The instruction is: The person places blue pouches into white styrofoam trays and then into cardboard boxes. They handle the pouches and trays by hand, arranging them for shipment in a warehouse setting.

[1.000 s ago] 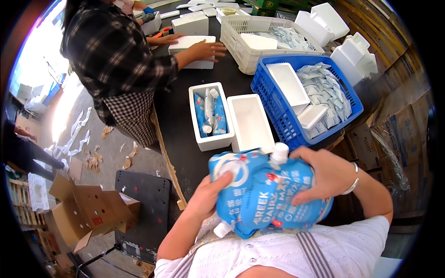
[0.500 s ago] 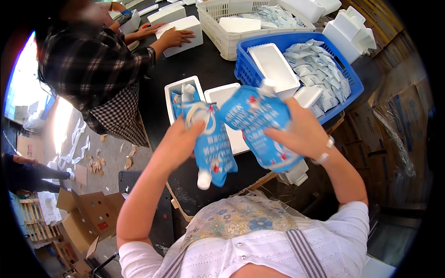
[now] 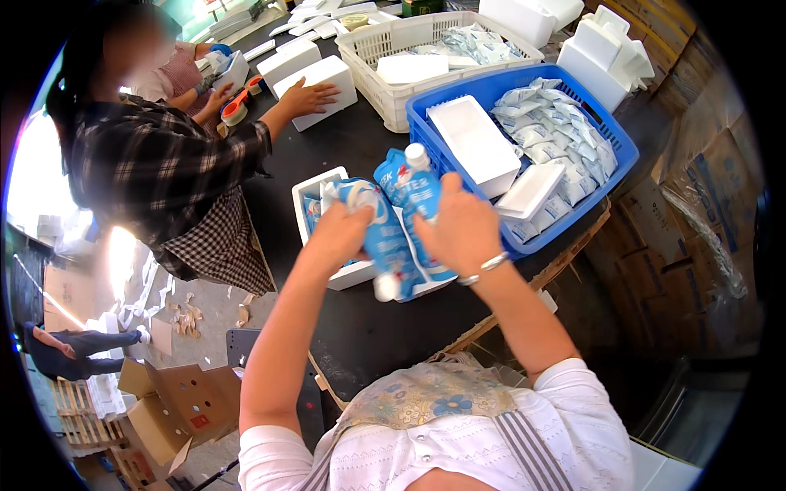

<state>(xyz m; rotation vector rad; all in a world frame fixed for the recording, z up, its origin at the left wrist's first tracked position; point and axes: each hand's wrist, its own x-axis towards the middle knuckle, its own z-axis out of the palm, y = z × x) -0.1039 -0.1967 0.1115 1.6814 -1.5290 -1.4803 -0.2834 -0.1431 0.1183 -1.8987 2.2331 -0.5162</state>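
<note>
My left hand [image 3: 342,233] grips one blue pouch [image 3: 385,241], cap down; my right hand [image 3: 460,229] clamps a second pouch [image 3: 409,184], cap up. Both hang over the white foam box [image 3: 315,190]. Judged soft, sloshing, slick-skinned; best held by the body below the spout.

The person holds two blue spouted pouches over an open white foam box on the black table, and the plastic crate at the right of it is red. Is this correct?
Not quite: in the head view the plastic crate is blue, not red. The rest holds. The left hand and right hand each hold a blue spouted pouch, the second pouch with a white cap, over the open white foam box on the black table.
</note>
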